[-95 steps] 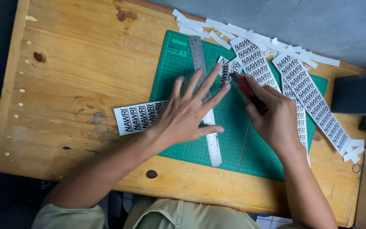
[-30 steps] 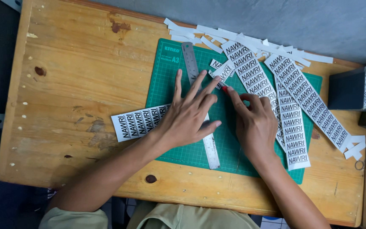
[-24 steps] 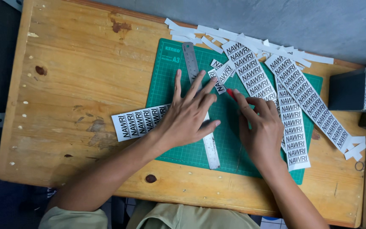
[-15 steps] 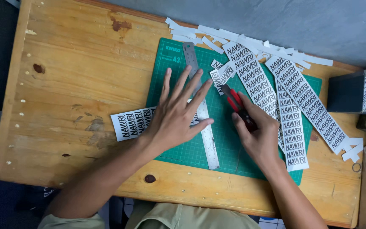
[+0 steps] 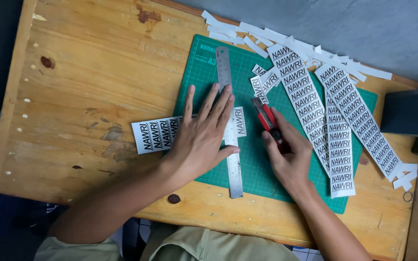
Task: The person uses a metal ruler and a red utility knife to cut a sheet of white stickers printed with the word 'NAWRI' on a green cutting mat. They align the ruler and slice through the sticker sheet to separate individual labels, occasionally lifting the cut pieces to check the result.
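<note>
Right hand [image 5: 289, 159] grips red cutter [image 5: 268, 123]; left hand [image 5: 201, 140] flattens ruler [image 5: 229, 121].

Ruler [image 5: 229, 126] lies on cutting mat [image 5: 257, 164], printed strips [image 5: 335, 121] to its right.

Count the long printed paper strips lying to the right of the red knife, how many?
3: one strip nearest the red knife, one middle strip, one outer strip toward the table's right edge. Overlap may hide more.

L hand [image 5: 203, 140] flat, fingers spread; R hand [image 5: 289, 157] fisted, index extended fwd.
</note>
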